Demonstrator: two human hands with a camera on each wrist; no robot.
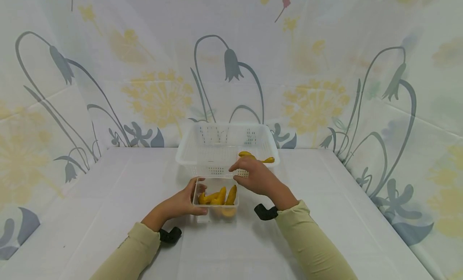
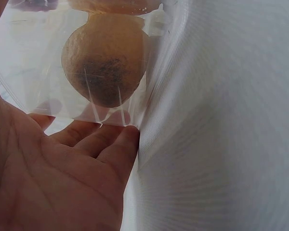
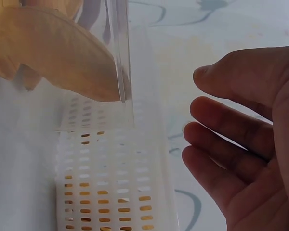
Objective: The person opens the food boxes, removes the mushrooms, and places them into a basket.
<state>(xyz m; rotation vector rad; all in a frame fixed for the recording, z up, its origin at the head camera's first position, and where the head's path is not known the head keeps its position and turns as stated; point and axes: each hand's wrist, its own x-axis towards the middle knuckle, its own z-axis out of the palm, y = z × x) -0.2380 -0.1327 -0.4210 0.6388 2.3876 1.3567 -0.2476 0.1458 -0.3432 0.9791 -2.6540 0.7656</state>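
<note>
A clear plastic box (image 1: 213,184) stands on the white table, holding several yellow gourd-shaped pieces (image 1: 230,195). My left hand (image 1: 182,201) grips its left end, thumb at the front and fingers round the back. Through the clear wall, the left wrist view shows one rounded piece (image 2: 106,53) with a dark patch. My right hand (image 1: 258,177) is over the box's back right corner, in front of the basket, with nothing in it. In the right wrist view its fingers (image 3: 221,120) are relaxed and apart from the box wall.
Behind the box is a white perforated basket (image 1: 195,151), with more yellow pieces (image 1: 268,160) at its right side, partly behind my right hand. A flower-printed cloth (image 1: 311,71) hangs at the back and sides. Black wrist mounts (image 1: 265,212) jut out from both sleeves.
</note>
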